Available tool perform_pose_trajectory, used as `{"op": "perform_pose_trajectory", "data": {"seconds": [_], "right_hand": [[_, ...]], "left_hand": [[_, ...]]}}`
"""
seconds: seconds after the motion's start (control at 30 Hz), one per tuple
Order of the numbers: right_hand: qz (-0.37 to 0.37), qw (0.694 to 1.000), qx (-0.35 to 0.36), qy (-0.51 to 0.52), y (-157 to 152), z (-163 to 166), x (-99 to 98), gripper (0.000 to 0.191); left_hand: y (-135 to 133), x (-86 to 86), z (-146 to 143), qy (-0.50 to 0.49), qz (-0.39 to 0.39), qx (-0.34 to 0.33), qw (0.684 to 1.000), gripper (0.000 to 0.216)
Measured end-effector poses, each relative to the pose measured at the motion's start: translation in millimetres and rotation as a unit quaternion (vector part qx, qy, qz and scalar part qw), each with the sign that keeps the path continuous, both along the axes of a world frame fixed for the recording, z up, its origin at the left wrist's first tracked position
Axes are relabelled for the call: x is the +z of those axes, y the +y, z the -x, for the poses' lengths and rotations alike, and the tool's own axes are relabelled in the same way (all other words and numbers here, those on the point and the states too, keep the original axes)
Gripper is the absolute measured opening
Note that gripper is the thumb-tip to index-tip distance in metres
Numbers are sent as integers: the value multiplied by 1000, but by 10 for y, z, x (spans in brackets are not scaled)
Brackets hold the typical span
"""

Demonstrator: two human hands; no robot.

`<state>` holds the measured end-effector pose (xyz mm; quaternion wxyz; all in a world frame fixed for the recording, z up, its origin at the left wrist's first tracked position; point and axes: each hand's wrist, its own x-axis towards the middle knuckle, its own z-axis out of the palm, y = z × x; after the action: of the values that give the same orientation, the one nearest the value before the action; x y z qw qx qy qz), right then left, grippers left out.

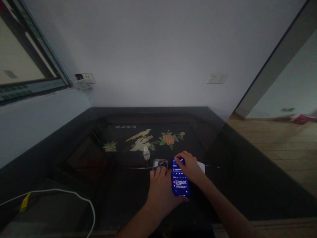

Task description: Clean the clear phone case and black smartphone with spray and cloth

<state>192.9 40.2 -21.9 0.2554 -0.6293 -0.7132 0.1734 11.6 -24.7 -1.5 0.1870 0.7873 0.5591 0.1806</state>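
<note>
A smartphone point(180, 181) with a lit blue screen lies face up on the dark glass table point(237, 172). My left hand point(160, 190) rests along its left side, fingers reaching onto a clear phone case point(160, 163) and thumb under the phone's near end. My right hand point(189, 167) covers the phone's far right corner with curled fingers. A small white bottle point(146, 153) stands just beyond the case.
A white card or cloth point(201, 166) peeks out behind my right hand. A white cable point(81, 200) loops over the table's near left. The tabletop shows a bird-and-flower inlay point(148, 138). Wall sockets point(85, 81) sit at the left corner; wooden floor lies right.
</note>
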Motion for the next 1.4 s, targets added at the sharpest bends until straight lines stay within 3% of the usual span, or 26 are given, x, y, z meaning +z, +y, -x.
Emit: {"op": "perform_pose_trajectory", "data": {"seconds": [0.9, 1.1, 1.2, 1.3, 1.4], "right_hand": [[-33, 998, -9, -56, -51, 14, -5, 20], [-36, 999, -9, -30, -39, -39, -44, 20], [-47, 999, -16, 19, -34, -69, -43, 20], [-70, 995, -31, 57, -32, -91, -23, 20], [-86, 993, -43, 74, -21, -144, -15, 20]], "left_hand": [[24, -14, -7, 12, -4, -5, 1000, 95], [5, 38, 24, -24, -14, -1, 1000, 115], [109, 184, 147, -91, -72, -3, 993, 89], [418, 345, 407, -183, -170, 62, 966, 46], [814, 369, 723, -240, -238, 129, 932, 40]]}}
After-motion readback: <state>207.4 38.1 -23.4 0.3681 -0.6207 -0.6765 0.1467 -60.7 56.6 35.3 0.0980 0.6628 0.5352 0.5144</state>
